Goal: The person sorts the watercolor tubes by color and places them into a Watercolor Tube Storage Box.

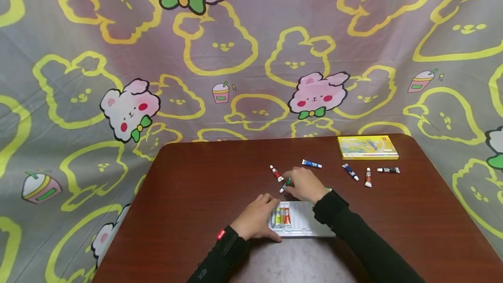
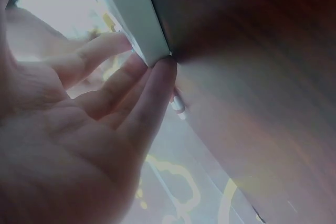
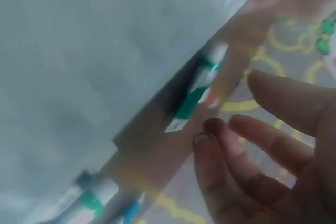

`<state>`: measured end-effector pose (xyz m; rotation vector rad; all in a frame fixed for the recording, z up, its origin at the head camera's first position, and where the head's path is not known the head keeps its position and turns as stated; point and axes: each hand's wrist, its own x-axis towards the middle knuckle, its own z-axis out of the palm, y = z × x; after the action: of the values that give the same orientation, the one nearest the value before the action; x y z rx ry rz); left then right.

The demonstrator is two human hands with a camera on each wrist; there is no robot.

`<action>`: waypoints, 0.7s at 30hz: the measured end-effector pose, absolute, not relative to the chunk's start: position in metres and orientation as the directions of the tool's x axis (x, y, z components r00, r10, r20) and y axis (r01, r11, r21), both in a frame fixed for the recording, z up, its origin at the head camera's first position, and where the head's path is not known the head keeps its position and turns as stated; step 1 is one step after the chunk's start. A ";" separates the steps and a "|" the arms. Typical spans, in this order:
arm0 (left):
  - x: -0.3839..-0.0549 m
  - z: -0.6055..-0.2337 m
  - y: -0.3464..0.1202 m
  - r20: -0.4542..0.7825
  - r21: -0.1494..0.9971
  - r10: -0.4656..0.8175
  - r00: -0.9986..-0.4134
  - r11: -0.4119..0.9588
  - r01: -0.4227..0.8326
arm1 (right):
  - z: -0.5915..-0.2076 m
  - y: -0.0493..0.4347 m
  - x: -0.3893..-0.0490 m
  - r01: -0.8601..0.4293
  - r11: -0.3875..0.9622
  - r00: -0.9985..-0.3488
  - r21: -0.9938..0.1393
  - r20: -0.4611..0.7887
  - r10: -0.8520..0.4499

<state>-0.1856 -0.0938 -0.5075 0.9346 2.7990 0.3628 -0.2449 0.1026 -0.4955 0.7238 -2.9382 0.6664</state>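
My left hand [image 1: 255, 217] holds the left end of a pale plastic tray [image 1: 310, 222], thumb at the near corner and fingers toward the far one. In the left wrist view, fingertips press against the tray's edge [image 2: 134, 17]. Inside the tray lie a yellow paint tube [image 1: 278, 217] and an orange-red paint tube [image 1: 287, 218]. Just beyond the tray, my right hand [image 1: 304, 184] hovers over a green paint tube [image 3: 193, 93] on the table. The right wrist view shows its thumb and fingers loosely bent and apart, beside that tube.
A red tube [image 1: 276, 173] and a blue tube [image 1: 312, 163] lie near the right hand. Farther right are a dark blue tube [image 1: 350, 172], a brown-orange tube [image 1: 368, 177] and a black tube [image 1: 388, 170]. A yellow box [image 1: 368, 147] sits at the back, before a patterned curtain [image 1: 243, 56].
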 end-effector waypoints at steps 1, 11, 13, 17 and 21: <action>-0.186 -0.507 -0.094 -0.082 0.280 0.606 -0.792 0.776 0.565 | -0.497 0.099 -0.252 -0.446 0.805 -0.894 -0.391 0.152 -0.421; -0.187 -0.506 -0.091 -0.089 0.273 0.601 -0.794 0.782 0.561 | -0.513 0.067 -0.294 -0.430 0.860 -0.903 -0.274 0.154 -0.402; -0.186 -0.506 -0.092 -0.084 0.273 0.597 -0.797 0.783 0.558 | -0.514 0.063 -0.297 -0.455 0.854 -0.890 -0.251 0.164 -0.426; -0.185 -0.505 -0.094 -0.062 0.250 0.604 -0.794 0.780 0.574 | -0.518 0.058 -0.297 -0.490 0.849 -0.870 -0.197 0.159 -0.466; -0.183 -0.507 -0.094 -0.052 0.247 0.607 -0.793 0.777 0.579 | -0.519 0.060 -0.294 -0.483 0.864 -0.874 -0.144 0.129 -0.468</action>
<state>-0.1834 -0.0944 -0.5073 0.9522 2.8385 0.3315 -0.2941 0.0603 -0.5188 0.7531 -2.9452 0.2634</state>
